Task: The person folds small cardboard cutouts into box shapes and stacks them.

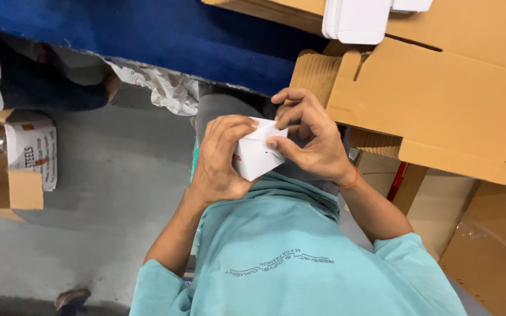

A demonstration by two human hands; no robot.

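while both hands meet in front of the chest, the small white box (257,157) sits between them, above the lap and the teal shirt (288,257). the left hand (221,161) wraps the box from the left side, fingers curled over its upper edge and thumb underneath. the right hand (311,140) closes on it from the right, thumb and forefinger pinched narrow on a folded flap at the top corner, the other fingers bent above. both hands touch the box, and neither is nearer than the other. the box lies tilted, its long axis running from lower left to upper right, the open or flap end towards the right hand.

hidden or unclear:
- the left face and underside of the box are covered by the left palm.
- whether the flap is tucked in or still loose cannot be told.
- the knees are mostly masked by hands and shirt.

surroundings: brown flat cartons (440,99) just beside the right hand, a stack of flat white boxes (355,20) on them, cut off at the top edge, blue cloth (147,35), crumpled paper (168,88), grey floor (118,193), and another person's leg (54,88) well apart at upper left.
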